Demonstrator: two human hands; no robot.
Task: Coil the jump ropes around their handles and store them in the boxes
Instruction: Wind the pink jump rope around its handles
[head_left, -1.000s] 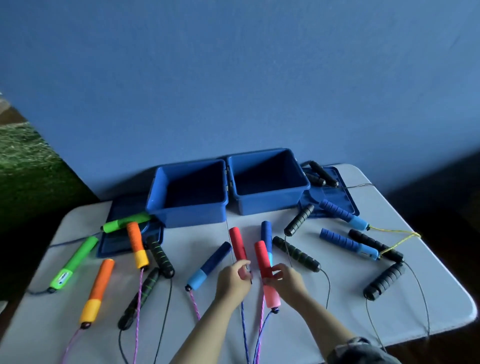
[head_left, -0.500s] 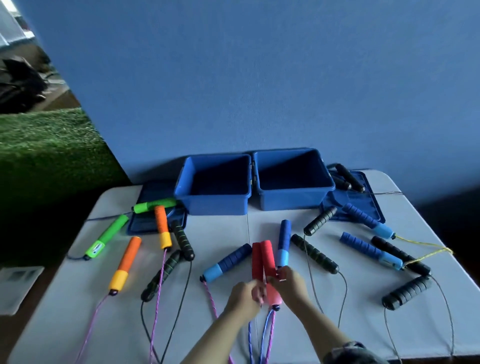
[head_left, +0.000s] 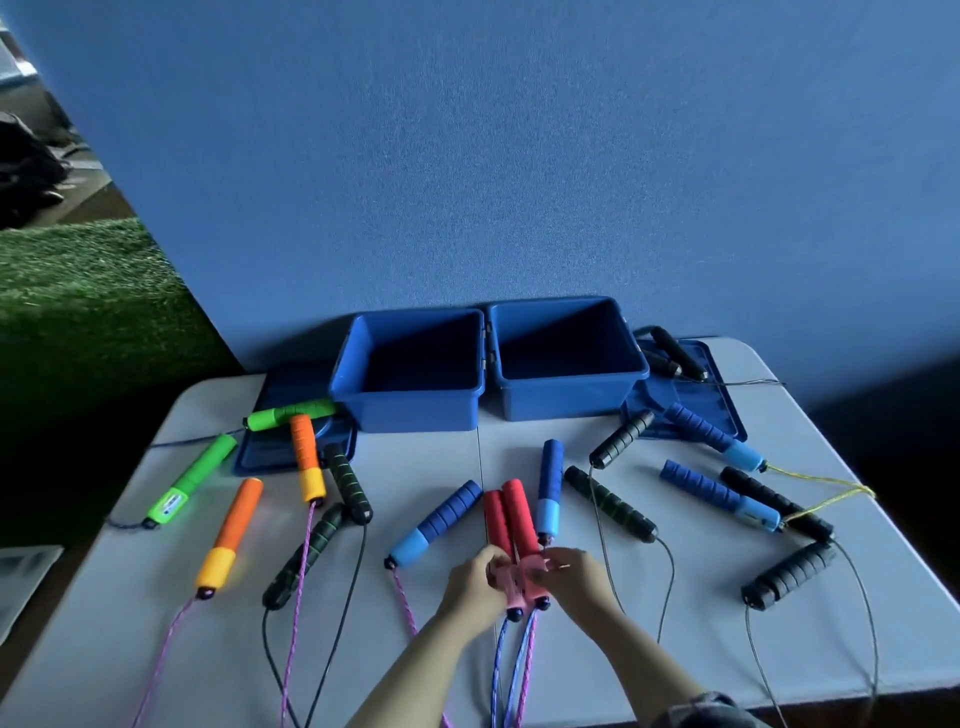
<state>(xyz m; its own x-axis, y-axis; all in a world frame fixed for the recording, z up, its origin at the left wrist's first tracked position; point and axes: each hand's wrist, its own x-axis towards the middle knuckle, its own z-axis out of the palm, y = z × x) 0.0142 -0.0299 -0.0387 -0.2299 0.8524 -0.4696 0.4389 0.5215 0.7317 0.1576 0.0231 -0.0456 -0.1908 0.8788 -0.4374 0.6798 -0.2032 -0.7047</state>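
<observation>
Two blue boxes (head_left: 410, 374) (head_left: 566, 358) well beyond the fingertips, against the wall, open and empty as far as visible: nothing stored yet. Lids flat on the table (head_left: 519, 649), one left of the boxes (head_left: 270, 457), one right (head_left: 722, 415).

No rope coiled. Out to the left of the fingers: green handles (head_left: 189, 480), orange handles (head_left: 231, 532), a black-and-green pair (head_left: 345, 483). Just beside the left fingers, a blue handle (head_left: 436, 522); just beyond the right fingers, its mate (head_left: 549, 486). Off to the right: black handles (head_left: 610, 501), a further blue pair (head_left: 719, 493) on yellow cord, black foam handles (head_left: 789, 574), and one black pair (head_left: 675, 356) lying on the right lid.

In hand: red handles (head_left: 511, 519) laid side by side and touching, pink ends toward the wrists. Left hand (head_left: 475, 584) closed on the left handle's pink end; right hand (head_left: 574, 574) closed on the right one's, fingers curled. Blue and pink cord (head_left: 517, 670) trailing slack off the near edge, not wound.

Judgement: first rope only gathered; all winding and boxing outstanding.
</observation>
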